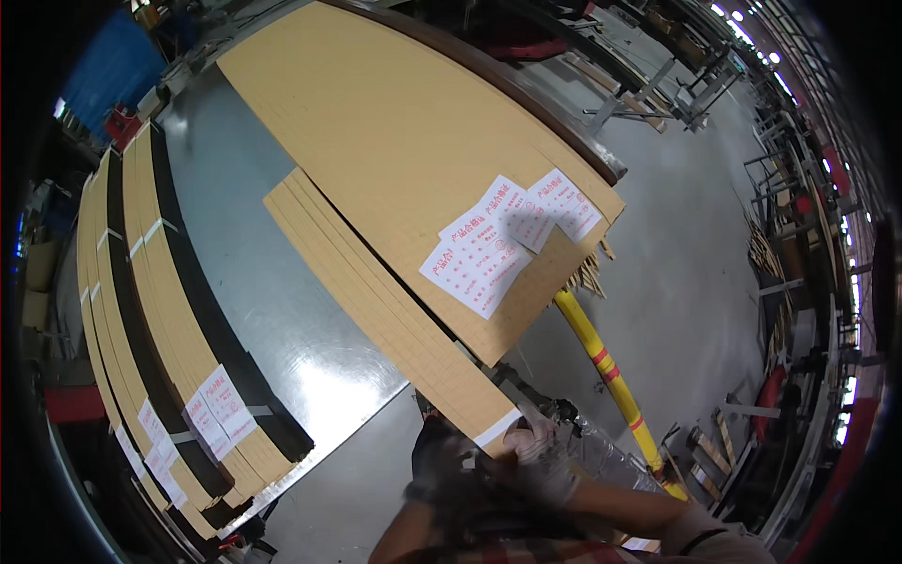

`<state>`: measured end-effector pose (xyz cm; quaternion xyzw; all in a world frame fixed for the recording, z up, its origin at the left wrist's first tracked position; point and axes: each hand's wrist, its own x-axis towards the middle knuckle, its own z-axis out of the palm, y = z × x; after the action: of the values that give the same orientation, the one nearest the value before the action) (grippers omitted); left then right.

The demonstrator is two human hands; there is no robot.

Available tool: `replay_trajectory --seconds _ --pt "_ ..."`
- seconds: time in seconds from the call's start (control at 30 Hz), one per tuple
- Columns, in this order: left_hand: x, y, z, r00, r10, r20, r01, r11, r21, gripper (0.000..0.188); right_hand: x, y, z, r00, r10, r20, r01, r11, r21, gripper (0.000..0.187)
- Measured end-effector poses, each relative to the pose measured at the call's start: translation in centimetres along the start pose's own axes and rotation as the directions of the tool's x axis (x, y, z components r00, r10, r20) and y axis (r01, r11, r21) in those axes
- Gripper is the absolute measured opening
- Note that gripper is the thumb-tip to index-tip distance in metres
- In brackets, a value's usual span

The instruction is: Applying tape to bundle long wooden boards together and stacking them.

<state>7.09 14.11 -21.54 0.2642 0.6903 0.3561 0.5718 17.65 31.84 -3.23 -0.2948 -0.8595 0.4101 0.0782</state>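
Observation:
A bundle of long, flat brown strips (376, 301) runs diagonally toward me over the metal table's edge. Across its near end lies a white band (498, 429). My right hand (545, 453), in a pale glove, is closed on the bundle's right edge beside that band. Under the left side of this end is my left hand (443, 461), dark and blurred, its fingers hard to make out. A large stack of wide brown boards (376, 122) lies alongside the bundle, with several white paper labels in red print (479, 263) spread on its near corner.
Banded bundles of brown and black strips (155, 235) lie along the left of the metal table (254, 254), with paper labels (221, 414) on their near ends. A yellow pole with red bands (611, 371) slants at the right. Metal racks (780, 169) stand farther right.

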Motion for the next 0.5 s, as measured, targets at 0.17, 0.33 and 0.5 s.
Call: replay_trajectory --seconds 0.17,0.33,0.5 --pt "-8.6 17.5 -4.4 0.982 0.105 -0.156 -0.183 0.72 -0.669 0.035 -1.8 -1.4 0.6 0.966 -0.178 -0.189 0.126 0.958 -0.257 0.057" --pt "-5.0 20.7 -1.5 0.816 0.048 -0.576 -0.243 0.933 -0.266 0.026 3.1 -4.9 -5.3 0.891 -0.455 -0.002 0.447 0.875 -0.187 0.051" --pt "-3.1 20.4 -2.1 0.866 0.043 -0.498 -0.286 0.859 -0.424 0.026 6.9 -5.1 -8.4 0.717 -0.119 0.686 0.42 0.86 -0.29 0.031"
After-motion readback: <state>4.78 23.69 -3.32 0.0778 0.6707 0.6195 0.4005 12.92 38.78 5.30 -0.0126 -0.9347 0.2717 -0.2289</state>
